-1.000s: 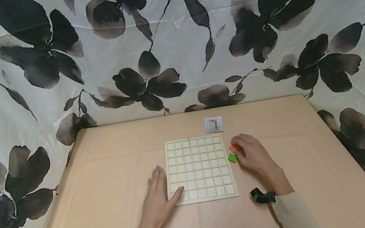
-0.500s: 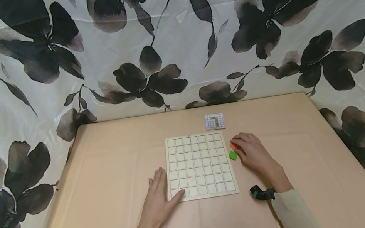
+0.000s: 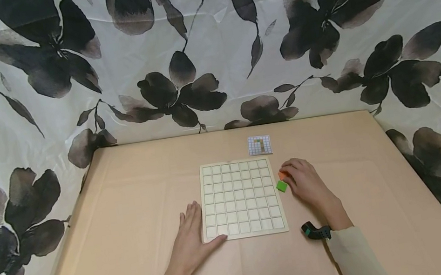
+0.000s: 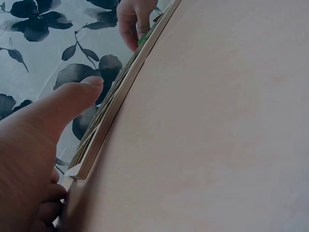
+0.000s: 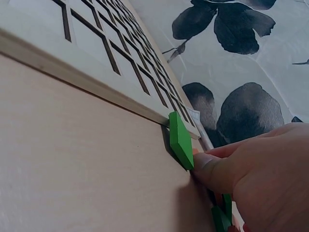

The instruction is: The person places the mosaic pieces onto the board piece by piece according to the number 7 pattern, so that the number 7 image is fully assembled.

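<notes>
A pale wooden board with a grid of square recesses (image 3: 239, 196) lies on the table. My left hand (image 3: 192, 240) rests at its left edge, fingers straight and thumb stretched along the near corner. Just right of the board, my right hand (image 3: 307, 184) pinches a small orange tile (image 3: 281, 175) between thumb and fingers; most of the tile is hidden by them. A green square tile (image 3: 281, 186) lies close to the thumb and, in the right wrist view, leans at the board's edge. More green pieces (image 5: 220, 220) show beneath the right hand there.
A small card with a printed grid and coloured squares (image 3: 259, 145) lies behind the board, towards its right corner. The light wooden table (image 3: 126, 193) ends at a white cloth with dark flowers (image 3: 197, 93).
The left thumb has slid from the board's corner to its near edge. The orange tile has turned and shows less between the right fingers. The head view has tilted slightly.
</notes>
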A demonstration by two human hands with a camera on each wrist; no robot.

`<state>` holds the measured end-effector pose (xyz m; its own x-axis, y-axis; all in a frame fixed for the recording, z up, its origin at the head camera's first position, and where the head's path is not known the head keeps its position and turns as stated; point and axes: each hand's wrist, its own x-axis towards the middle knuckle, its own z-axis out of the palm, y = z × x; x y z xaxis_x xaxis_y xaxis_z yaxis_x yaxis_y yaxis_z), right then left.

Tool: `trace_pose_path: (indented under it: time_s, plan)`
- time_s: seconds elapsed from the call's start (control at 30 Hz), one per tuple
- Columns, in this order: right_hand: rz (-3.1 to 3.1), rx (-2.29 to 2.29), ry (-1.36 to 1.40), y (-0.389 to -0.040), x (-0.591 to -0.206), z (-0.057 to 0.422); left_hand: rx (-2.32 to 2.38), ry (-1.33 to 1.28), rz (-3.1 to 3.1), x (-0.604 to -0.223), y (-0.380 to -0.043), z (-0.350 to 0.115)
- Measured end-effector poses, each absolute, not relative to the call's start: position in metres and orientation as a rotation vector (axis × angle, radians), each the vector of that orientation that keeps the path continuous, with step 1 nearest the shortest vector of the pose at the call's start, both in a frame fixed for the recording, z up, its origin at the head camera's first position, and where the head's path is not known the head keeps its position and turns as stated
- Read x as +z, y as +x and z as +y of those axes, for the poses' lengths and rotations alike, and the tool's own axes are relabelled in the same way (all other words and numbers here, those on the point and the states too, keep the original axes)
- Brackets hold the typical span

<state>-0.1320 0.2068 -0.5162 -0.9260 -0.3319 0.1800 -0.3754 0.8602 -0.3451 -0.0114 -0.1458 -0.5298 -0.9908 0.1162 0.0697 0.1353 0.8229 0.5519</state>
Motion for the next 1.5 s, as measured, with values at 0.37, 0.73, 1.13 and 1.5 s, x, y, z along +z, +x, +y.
trace_pose_path:
  time_s: [0.37, 0.73, 1.13, 1.5]
  plan:
    - [-2.921, 0.619, 0.498, -0.136, -0.514, 0.205, -0.86, -0.209, -2.988, -0.531, -0.012, -0.146]
    - [-2.925, 0.73, 0.48, -0.138, -0.511, 0.202, -0.848, -0.214, -2.984, -0.531, -0.011, -0.146]
    - [-2.962, 0.807, 0.459, -0.139, -0.504, 0.201, -0.795, -0.233, -2.966, -0.533, -0.015, -0.144]
    - [-3.007, 0.981, 0.374, -0.141, -0.491, 0.188, -0.829, -0.247, -2.952, -0.533, -0.013, -0.144]
